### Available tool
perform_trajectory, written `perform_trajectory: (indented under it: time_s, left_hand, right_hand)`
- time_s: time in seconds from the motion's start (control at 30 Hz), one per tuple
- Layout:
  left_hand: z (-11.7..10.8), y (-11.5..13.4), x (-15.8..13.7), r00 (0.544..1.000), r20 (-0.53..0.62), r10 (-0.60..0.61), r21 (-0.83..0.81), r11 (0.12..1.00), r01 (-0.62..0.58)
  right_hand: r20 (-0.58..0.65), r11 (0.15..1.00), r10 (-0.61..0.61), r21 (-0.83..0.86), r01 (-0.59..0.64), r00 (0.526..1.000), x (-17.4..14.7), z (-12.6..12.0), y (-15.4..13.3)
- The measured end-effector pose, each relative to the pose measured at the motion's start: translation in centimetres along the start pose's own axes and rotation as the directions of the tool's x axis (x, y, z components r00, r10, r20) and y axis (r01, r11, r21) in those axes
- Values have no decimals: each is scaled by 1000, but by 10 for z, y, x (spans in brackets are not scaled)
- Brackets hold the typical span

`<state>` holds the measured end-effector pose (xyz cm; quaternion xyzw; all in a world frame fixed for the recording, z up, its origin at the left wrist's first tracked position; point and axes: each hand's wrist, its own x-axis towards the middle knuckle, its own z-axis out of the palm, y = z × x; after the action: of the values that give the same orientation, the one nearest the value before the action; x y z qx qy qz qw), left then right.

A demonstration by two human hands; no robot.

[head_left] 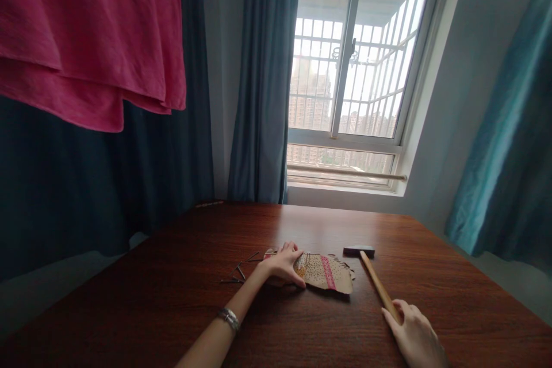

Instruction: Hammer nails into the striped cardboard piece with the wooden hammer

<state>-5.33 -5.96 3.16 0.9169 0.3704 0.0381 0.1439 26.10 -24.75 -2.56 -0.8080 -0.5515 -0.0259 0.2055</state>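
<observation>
My left hand lies over the left part of a torn piece of cardboard, fingers spread and thumb stretched toward its near edge. The cardboard is dotted with many small dark holes and crossed by a pink stripe. Beside the thumb and fingers, a few thin upright nails appear on it, though they are small. My right hand is closed around the end of the wooden handle of a hammer. The hammer's dark head rests on the table, right of the cardboard.
Several loose nails lie on the brown wooden table, left of my left hand. A pink cloth hangs at the upper left before dark curtains. Behind the table is a barred window.
</observation>
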Motion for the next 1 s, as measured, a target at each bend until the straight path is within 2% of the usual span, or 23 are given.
perform_trajectory:
  time_s: [0.07, 0.13, 0.23, 0.3, 0.37, 0.47, 0.57, 0.73, 1.0]
  left_hand:
    - [0, 0, 0, 1000, 7, -3, -7, 1000, 3]
    - [0, 1, 0, 1000, 10, -13, -9, 1000, 13]
    - [0, 2, -1, 1000, 4, -21, -7, 1000, 21]
    - [1, 2, -1, 1000, -5, -17, -10, 1000, 17]
    - [1, 1, -1, 1000, -10, -16, -13, 1000, 15]
    - [2, 1, -1, 1000, -8, -17, -12, 1000, 17]
    - [2, 2, -1, 1000, -17, -13, -11, 1000, 13]
    - [1, 3, -2, 1000, -28, -13, -26, 1000, 13]
    - [-2, 5, -2, 1000, -11, -20, -26, 999, 20]
  right_hand:
    - [-34, 999, 11, -48, -13, 999, 2, -1, -2]
    - [-122, 995, 12, -97, -24, 993, 5, -7, -11]
    - [-206, 997, -75, -7, 75, 976, 16, -19, -36]
    - [-166, 968, -163, 164, 190, 973, 27, -24, -60]
    - [-112, 904, -264, 318, 286, 958, 40, -23, -85]
    - [-85, 866, -340, 361, 347, 936, 62, -9, -118]
    - [-62, 845, -382, 381, 375, 922, 80, 14, -140]
    - [-76, 827, -407, 393, 403, 910, 88, 41, -150]
    - [-120, 808, -420, 402, 431, 899, 78, 45, -144]
